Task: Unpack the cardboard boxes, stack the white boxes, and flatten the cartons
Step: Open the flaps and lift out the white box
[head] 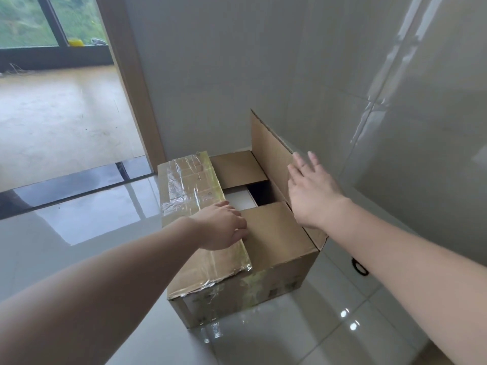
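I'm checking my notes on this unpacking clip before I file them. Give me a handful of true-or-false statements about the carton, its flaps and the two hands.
1. The right hand lies with straight fingers against the upright flap. True.
2. The taped flap on the left stands upright. False: it lies folded down over the cardboard box.
3. Something white shows through the gap between the flaps. True.
4. The left hand is lifting a white box out. False: its fingers curl at the inner edge of the taped flap.
5. The carton stands on a wooden table. False: it stands on a glossy tiled floor.
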